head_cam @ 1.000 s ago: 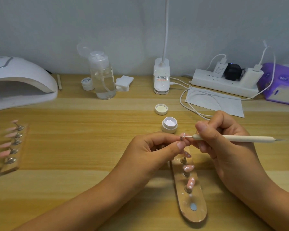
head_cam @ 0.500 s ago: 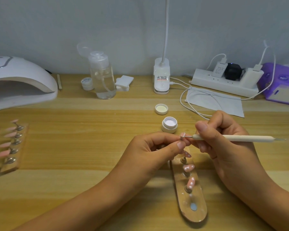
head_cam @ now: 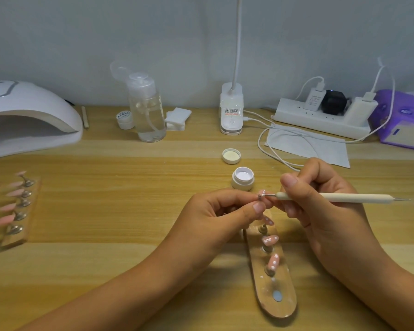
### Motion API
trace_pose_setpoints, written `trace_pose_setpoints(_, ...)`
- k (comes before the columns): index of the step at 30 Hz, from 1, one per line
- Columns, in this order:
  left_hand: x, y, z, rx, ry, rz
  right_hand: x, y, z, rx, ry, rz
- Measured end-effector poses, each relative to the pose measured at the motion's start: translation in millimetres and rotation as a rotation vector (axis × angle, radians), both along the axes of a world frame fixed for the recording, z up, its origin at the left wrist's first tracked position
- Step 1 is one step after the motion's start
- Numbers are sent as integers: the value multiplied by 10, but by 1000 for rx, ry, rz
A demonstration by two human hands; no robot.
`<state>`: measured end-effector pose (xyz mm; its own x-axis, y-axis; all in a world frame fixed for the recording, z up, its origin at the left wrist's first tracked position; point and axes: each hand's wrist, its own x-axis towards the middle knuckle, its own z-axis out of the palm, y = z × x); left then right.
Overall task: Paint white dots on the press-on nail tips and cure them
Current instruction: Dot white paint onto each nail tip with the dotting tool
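My left hand (head_cam: 221, 215) pinches a small pink nail tip (head_cam: 333, 195) on its metal stand, held up above the table. My right hand (head_cam: 320, 201) grips a cream dotting tool (head_cam: 339, 197) like a pen, its metal point touching the held nail tip. Below the hands lies a wooden nail holder (head_cam: 276, 285) carrying pink tips with white dots (head_cam: 273, 261). An open white paint jar (head_cam: 243, 178) stands just behind the hands, its lid (head_cam: 231, 156) farther back. The white curing lamp (head_cam: 26, 115) sits at the far left.
A second wooden holder with plain pink tips (head_cam: 17, 209) lies at the left. Along the back stand a clear pump bottle (head_cam: 147, 108), a small jar (head_cam: 125, 118), cotton pads (head_cam: 177, 118), a desk lamp base (head_cam: 231, 111), a power strip (head_cam: 320, 115), a purple box (head_cam: 402, 120) and paper (head_cam: 320, 149).
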<state>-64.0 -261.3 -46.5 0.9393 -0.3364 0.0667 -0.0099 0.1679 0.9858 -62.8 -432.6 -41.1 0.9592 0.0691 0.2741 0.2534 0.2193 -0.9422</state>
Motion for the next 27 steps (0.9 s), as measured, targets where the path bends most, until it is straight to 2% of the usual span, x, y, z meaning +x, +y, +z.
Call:
trace_pose_setpoints(9,-1,4,2,-3,0,3,-21,-12,17,-6,3,-1)
trace_pose_setpoints(15,10,18,-15,10,-14,-5,-72,22,60,-2,-62,73)
trace_pose_setpoints(22,5,29,-2,18,-38,-36,-85,29,78,-19,-27,89)
trace_pose_setpoints(27,-20,21,18,11,-16,28,8,5,99,201,122,-13)
